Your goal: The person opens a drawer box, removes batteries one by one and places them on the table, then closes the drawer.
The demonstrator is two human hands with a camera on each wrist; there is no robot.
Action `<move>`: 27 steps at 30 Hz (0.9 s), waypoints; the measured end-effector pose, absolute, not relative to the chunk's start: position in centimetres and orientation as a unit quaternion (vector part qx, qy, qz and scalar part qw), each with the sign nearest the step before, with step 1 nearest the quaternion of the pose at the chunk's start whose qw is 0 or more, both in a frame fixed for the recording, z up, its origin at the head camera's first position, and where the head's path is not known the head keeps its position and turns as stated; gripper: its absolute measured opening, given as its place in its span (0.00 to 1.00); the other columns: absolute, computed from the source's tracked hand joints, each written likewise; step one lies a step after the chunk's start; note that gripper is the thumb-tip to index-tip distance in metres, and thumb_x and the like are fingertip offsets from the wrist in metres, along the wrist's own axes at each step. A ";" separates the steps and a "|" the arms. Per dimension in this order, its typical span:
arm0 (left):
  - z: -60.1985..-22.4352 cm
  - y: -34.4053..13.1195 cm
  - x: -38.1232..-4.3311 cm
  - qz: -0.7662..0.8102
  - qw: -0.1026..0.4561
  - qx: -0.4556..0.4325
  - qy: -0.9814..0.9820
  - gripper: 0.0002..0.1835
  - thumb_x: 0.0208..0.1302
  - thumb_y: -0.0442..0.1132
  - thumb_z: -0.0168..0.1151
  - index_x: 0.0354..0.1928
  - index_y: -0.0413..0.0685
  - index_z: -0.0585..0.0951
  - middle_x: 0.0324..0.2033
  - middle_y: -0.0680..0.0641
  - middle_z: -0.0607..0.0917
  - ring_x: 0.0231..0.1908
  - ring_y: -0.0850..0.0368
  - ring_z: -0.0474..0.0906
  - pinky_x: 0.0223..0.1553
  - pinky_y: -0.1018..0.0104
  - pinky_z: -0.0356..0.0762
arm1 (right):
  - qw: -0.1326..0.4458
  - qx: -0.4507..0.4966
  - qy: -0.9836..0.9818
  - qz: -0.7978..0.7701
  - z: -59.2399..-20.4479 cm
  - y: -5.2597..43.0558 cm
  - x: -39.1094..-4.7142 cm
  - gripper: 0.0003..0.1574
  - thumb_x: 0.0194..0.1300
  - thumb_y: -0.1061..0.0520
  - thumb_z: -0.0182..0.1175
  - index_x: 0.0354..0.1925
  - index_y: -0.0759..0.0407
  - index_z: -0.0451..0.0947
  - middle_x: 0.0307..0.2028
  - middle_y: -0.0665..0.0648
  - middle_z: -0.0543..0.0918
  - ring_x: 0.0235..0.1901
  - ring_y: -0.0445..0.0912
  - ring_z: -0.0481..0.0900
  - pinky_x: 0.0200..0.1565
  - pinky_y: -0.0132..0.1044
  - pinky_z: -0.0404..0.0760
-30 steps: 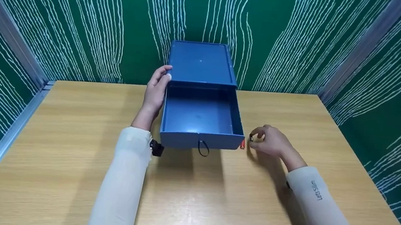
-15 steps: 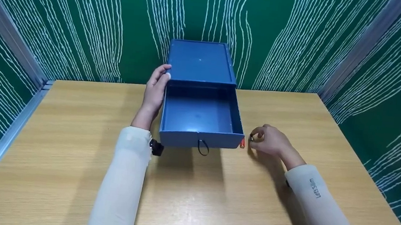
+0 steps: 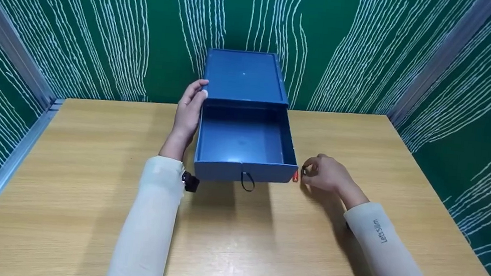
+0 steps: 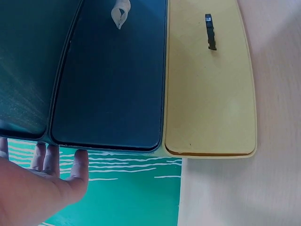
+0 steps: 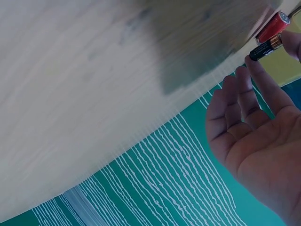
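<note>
A blue drawer unit [image 3: 243, 75] stands at the back of the table, its top drawer [image 3: 240, 144] pulled out with a bare bottom showing. My left hand [image 3: 188, 112] rests against the unit's left side, fingers at the top edge; in the left wrist view the fingers [image 4: 81, 165] touch the side of the casing. To the right of the drawer, my right hand [image 3: 330, 173] pinches a black battery with a copper end [image 5: 265, 48] between thumb and forefinger. Beside it a red battery [image 3: 295, 176] lies on the table, partly hidden by the drawer's front corner in the head view.
Below the pulled-out drawer, the left wrist view shows a dark blue drawer [image 4: 110, 84] with a white loop and a yellow drawer [image 4: 211, 94] with a black loop. A black loop [image 3: 247, 181] hangs on the top drawer's front. Green walls [image 3: 184, 24] enclose the wooden table [image 3: 234, 254].
</note>
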State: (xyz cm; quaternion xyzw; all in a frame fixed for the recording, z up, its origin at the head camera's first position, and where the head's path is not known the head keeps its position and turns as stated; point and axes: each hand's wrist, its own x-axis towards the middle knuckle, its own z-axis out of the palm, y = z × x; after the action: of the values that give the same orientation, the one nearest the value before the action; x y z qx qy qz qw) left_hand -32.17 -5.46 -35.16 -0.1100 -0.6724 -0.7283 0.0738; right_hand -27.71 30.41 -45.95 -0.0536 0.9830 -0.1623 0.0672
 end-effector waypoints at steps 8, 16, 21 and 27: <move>-35.4 -5.5 -32.4 -0.734 0.073 -0.106 -0.666 0.18 0.64 0.42 0.44 0.55 0.48 0.67 0.58 0.50 0.66 0.56 0.59 0.61 0.58 0.62 0.55 | 0.062 -0.055 0.986 -0.146 -46.2 30.3 -27.8 0.25 0.43 0.45 0.64 0.43 0.49 0.76 0.34 0.52 0.74 0.32 0.48 0.71 0.34 0.40 0.70; -36.8 -5.5 -33.8 -0.732 0.080 -0.107 -0.668 0.17 0.64 0.45 0.44 0.54 0.54 0.69 0.57 0.52 0.67 0.55 0.60 0.62 0.57 0.62 0.57 | 0.057 -0.062 0.987 -0.134 -46.4 30.5 -27.9 0.26 0.43 0.45 0.65 0.43 0.50 0.76 0.33 0.53 0.74 0.31 0.48 0.71 0.33 0.40 0.70; -35.7 -5.4 -32.6 -0.732 0.073 -0.101 -0.670 0.18 0.64 0.43 0.43 0.55 0.49 0.67 0.57 0.50 0.66 0.56 0.59 0.61 0.58 0.61 0.57 | 0.056 -0.069 0.988 -0.129 -46.6 30.5 -27.8 0.25 0.44 0.45 0.64 0.43 0.50 0.76 0.32 0.53 0.73 0.30 0.48 0.70 0.31 0.39 0.68; -35.7 -5.4 -32.8 -0.736 0.089 -0.106 -0.663 0.18 0.63 0.40 0.45 0.55 0.44 0.68 0.58 0.48 0.67 0.58 0.59 0.60 0.59 0.65 0.55 | 0.058 -0.066 0.986 -0.140 -46.7 30.3 -27.6 0.24 0.44 0.47 0.64 0.42 0.49 0.76 0.29 0.53 0.72 0.28 0.48 0.70 0.26 0.36 0.66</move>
State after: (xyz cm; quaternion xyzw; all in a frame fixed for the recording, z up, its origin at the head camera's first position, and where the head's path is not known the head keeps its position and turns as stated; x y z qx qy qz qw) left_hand -32.85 -5.38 -35.66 -0.1057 -0.6626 -0.7361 0.0893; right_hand -27.60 30.30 -46.66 -0.0659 0.9863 -0.1397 0.0578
